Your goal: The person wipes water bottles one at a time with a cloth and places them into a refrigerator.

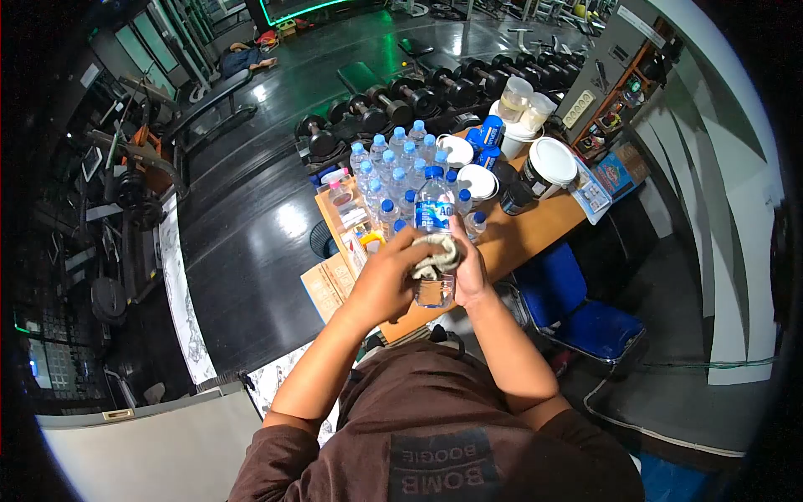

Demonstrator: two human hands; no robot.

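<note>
A clear plastic water bottle [433,216] with a blue cap and blue label stands upright in front of me. My right hand [471,269] is closed around its right side. My left hand [386,278] presses a crumpled pale cloth [437,258] against the lower half of the bottle, its fingers bent over the cloth. Behind the bottle, several similar water bottles [389,171] with blue caps are grouped on the wooden table [535,238]. Part of the cloth and the far side of the bottle are hidden.
White-lidded tubs [554,161] and blue cans [489,134] stand at the table's right. A cardboard box [328,286] sits at its left edge. A blue chair [590,322] is to the right. Dumbbells [389,105] line a rack behind the table.
</note>
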